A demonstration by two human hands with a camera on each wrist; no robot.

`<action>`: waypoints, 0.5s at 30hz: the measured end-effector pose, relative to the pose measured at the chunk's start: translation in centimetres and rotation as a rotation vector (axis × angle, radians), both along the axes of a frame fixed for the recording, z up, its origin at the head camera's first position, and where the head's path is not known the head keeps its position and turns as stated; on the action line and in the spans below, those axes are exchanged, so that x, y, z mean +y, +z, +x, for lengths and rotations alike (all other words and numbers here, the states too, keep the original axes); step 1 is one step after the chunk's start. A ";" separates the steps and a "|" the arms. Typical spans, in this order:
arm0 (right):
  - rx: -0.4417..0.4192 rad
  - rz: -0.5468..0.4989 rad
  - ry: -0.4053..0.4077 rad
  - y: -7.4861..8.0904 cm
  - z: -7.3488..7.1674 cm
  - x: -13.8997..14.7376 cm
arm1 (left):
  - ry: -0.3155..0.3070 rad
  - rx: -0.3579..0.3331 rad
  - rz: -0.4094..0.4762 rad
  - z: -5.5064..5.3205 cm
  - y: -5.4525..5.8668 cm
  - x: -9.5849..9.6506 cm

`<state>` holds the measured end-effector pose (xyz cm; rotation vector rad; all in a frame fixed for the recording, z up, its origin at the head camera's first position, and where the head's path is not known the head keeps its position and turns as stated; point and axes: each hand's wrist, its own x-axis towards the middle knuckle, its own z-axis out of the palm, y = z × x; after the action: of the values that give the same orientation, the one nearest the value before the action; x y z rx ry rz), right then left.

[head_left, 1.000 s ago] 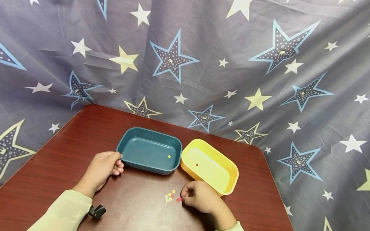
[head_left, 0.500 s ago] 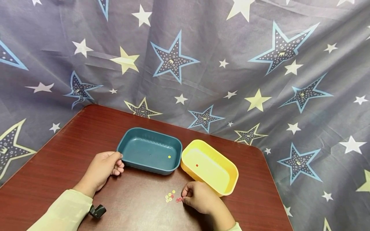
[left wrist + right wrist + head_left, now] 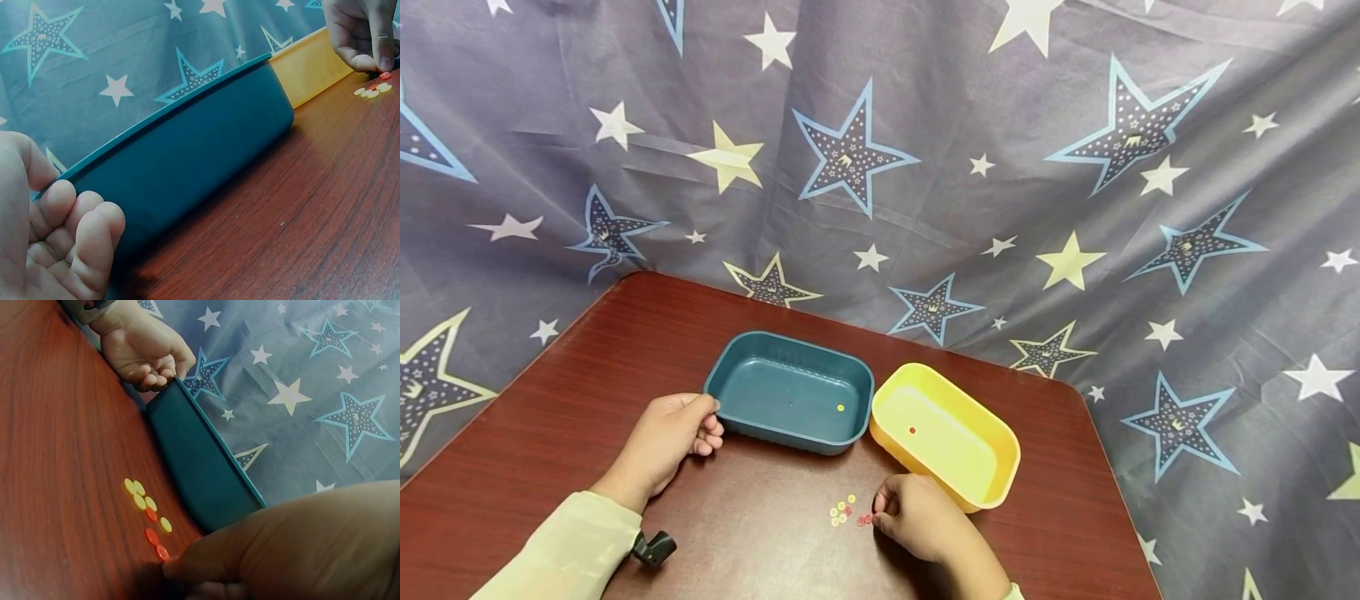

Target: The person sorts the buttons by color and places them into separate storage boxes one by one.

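Note:
My left hand (image 3: 673, 437) grips the near-left rim of a teal plastic tray (image 3: 790, 435), thumb over the edge and the other fingers curled below. One small yellow disc (image 3: 840, 408) lies in this tray. My right hand (image 3: 921, 517) is low over the table, thumb and curled fingers right at small red discs (image 3: 152, 536). In the right wrist view the thumb tip meets the nearest red disc; I cannot tell whether a disc is pinched. Several yellow discs (image 3: 139, 501) lie close by, with another red disc (image 3: 151, 514) among them.
A yellow plastic tray (image 3: 981, 417) stands angled against the teal tray's right end, with one red disc (image 3: 912, 431) inside. Both are on a reddish-brown wooden table (image 3: 647, 333). A grey star-patterned curtain (image 3: 925, 108) hangs behind it. A black wrist device (image 3: 653, 548) sits at the left sleeve.
Very little differs: my right hand has shifted slightly towards the near edge beside the red discs. My left hand keeps its grip on the teal tray, and the discs lie as before.

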<state>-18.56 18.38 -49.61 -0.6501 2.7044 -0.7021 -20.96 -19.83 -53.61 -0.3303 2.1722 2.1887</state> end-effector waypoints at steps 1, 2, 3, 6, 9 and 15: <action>0.017 0.008 -0.002 0.1 0.1 0.0 | -0.001 -0.001 -0.001 0.0 0.0 0.0; 0.033 0.015 -0.003 0.1 0.1 -0.1 | -0.001 -0.002 0.000 0.0 0.0 0.0; 0.048 0.021 -0.005 0.0 0.1 -0.1 | -0.003 -0.003 0.002 0.0 0.0 0.0; 0.062 0.024 -0.012 0.0 0.1 -0.2 | -0.005 -0.006 0.007 0.0 0.0 0.0; 0.026 -0.010 -0.022 -0.1 0.1 -0.2 | -0.005 -0.007 0.008 0.0 0.0 0.0; -0.088 -0.102 -0.024 0.3 0.2 0.0 | -0.001 -0.004 0.000 0.0 0.0 0.0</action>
<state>-18.36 18.42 -49.35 -0.5965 2.6142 -0.8590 -20.96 -19.82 -53.60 -0.3331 2.1696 2.1855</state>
